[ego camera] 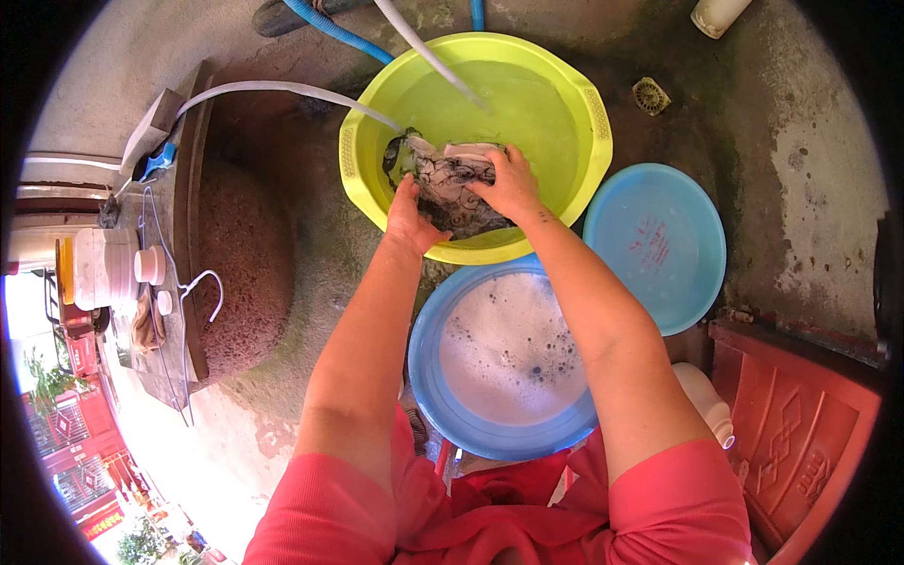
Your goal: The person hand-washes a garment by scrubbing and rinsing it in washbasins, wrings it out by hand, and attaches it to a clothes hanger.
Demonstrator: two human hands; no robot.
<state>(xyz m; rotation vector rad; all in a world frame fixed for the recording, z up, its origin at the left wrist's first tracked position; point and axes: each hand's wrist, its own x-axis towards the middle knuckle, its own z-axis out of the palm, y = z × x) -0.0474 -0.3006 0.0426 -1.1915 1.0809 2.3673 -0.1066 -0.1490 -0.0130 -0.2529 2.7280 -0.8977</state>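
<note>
Both hands are inside a yellow-green plastic basin [593,152] partly filled with water. Between them lies a wet, bunched cloth [455,187] in pale pink with black lace-like patterning. My right hand [510,182] grips its right side, thumb and fingers bent over a pale fold. My left hand [412,219] is at the cloth's lower left, its thumb and fingers apart; whether it grips any fabric I cannot tell. A white hose [438,63] dips into the basin's water from above, and another pale hose [282,86] reaches the cloth from the left.
Below stands a blue basin [424,367] of foamy water, with a lighter blue basin [653,247] to its right. A floor drain [650,96] lies at upper right. A stone ledge [191,212] at left carries hangers and tubs. A white jug [703,399] stands beside a red panel [791,438].
</note>
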